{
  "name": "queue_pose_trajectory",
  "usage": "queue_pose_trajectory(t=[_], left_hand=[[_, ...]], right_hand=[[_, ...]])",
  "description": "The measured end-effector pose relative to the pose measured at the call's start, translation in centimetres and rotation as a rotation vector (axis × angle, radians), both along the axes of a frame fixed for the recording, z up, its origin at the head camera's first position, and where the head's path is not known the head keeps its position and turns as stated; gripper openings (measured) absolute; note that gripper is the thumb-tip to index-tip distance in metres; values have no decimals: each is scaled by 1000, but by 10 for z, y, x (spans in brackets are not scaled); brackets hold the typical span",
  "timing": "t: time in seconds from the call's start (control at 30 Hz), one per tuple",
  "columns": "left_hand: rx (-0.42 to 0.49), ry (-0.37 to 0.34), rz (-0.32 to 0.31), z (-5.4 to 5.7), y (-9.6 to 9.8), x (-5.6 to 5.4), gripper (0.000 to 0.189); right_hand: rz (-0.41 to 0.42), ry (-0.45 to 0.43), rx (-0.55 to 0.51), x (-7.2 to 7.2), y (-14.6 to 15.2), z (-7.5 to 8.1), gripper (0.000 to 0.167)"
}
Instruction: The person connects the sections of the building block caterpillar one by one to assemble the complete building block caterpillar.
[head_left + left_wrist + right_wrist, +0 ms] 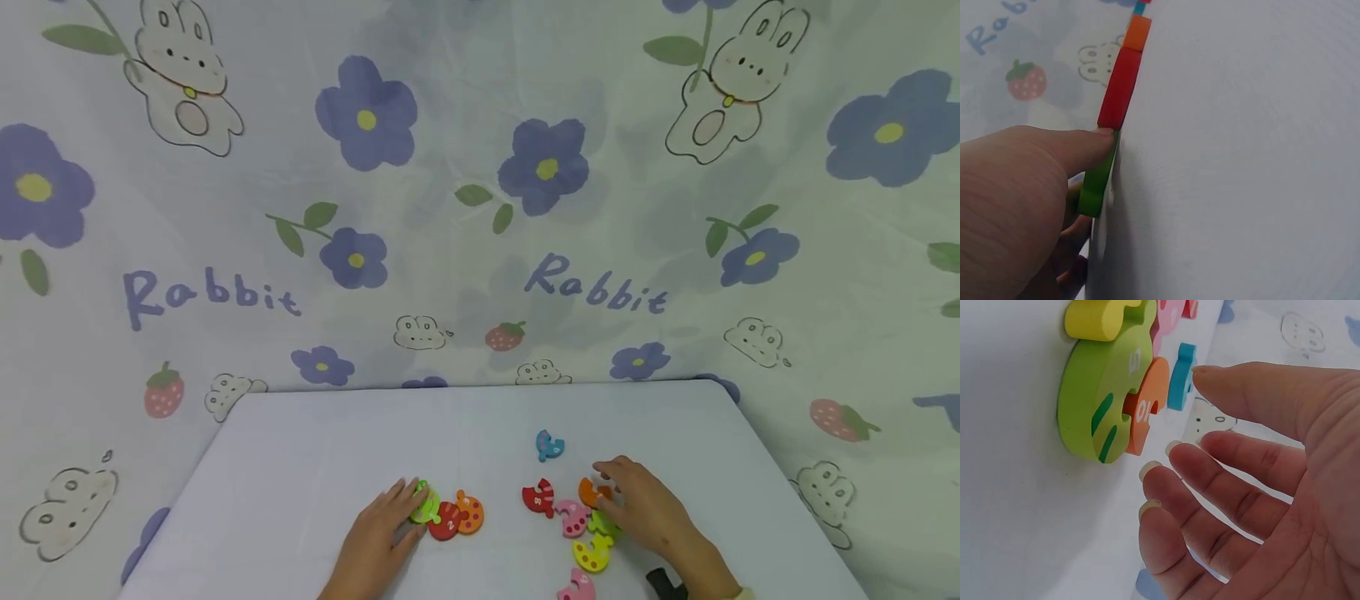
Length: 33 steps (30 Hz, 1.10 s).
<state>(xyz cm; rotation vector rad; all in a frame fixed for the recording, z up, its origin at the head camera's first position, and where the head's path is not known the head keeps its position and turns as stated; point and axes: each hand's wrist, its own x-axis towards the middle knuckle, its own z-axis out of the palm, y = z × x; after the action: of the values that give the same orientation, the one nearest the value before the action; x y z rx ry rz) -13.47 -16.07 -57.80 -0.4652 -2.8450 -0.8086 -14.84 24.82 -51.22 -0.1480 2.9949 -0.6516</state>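
Bright-green, round, wood-like piece [427, 507] on white tabletop [300, 467], pinched by left hand [377, 533]; likely light, stiff, best gripped at thick rim. Right hand [647, 510]: fingers loosely bent, nothing held.

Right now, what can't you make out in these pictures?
Head view: right side of the orange notched piece, behind the right hand.
Head view: lowest pink curved piece's bottom, cut off by frame.
Head view: mark on the blue curved piece, too small.
Left wrist view: light-green round piece's face, turned edge-on.
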Motion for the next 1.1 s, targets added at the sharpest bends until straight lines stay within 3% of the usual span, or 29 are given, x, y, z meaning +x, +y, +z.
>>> queue_pose_trajectory(t=[0.23, 0.5, 0.77, 1.1], left_hand=[[3, -42, 10, -4, -1, 0, 58], [6, -2, 5, -2, 0, -1, 57], [5, -53, 6, 1, 2, -1, 57], [12, -44, 5, 0, 1, -1, 55]], right_hand=[[5, -6, -1, 4, 1, 0, 47], [10, 39, 10, 6, 5, -1, 46], [-21, -9, 0, 8, 10, 0, 44], [-38, -29, -4, 8, 8, -3, 44]])
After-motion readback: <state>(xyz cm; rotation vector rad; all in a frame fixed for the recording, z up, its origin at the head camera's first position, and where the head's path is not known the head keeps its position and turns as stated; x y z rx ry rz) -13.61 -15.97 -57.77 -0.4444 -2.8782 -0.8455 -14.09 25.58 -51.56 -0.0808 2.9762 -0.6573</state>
